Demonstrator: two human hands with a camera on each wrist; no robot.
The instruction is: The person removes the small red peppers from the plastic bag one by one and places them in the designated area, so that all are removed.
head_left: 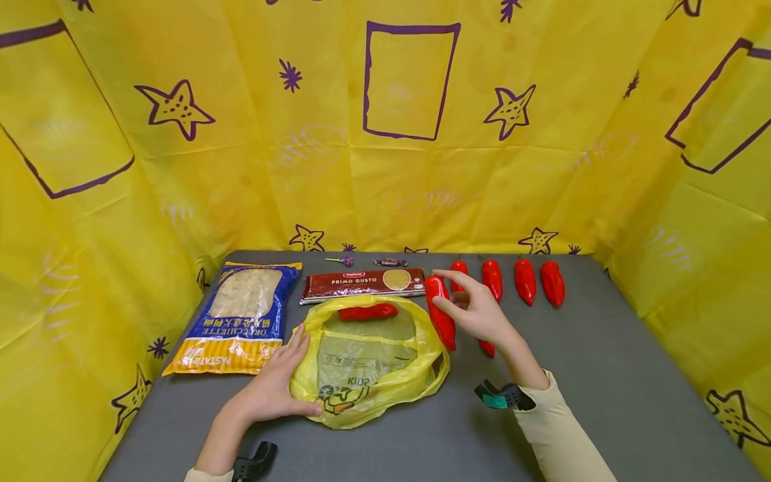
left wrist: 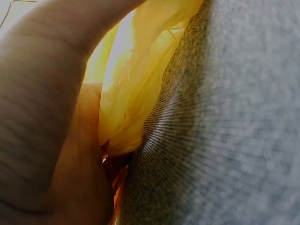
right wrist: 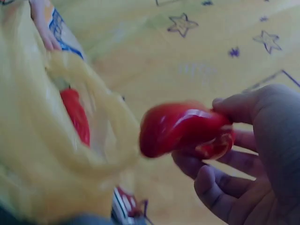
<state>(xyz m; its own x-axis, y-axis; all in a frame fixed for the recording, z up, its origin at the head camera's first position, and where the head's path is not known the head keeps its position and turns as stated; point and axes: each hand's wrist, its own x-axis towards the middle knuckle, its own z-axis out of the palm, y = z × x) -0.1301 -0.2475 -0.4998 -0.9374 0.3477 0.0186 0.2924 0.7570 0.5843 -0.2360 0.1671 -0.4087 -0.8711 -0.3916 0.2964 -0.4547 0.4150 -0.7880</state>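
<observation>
My right hand [head_left: 478,308] pinches a red pepper [head_left: 441,313] between thumb and fingers, beside the right rim of a yellow plastic bag [head_left: 430,381]. In the right wrist view that pepper [right wrist: 183,129] is held clear of the bag's opening. Another red pepper [head_left: 367,312] lies inside the bag, near the far rim. Against the bag's left side rests my left hand [head_left: 280,375], fingers extended and thumb at the near edge. Yellow plastic [left wrist: 136,84] lies along the palm in the left wrist view, where the fingertips are hidden.
Several more red peppers [head_left: 525,282] lie at the right, one partly behind my right hand. A blue and yellow pasta bag [head_left: 241,321] lies left. Behind the yellow bag are a dark red biscuit pack [head_left: 355,284], a lollipop [head_left: 346,261] and a wrapped candy [head_left: 390,262].
</observation>
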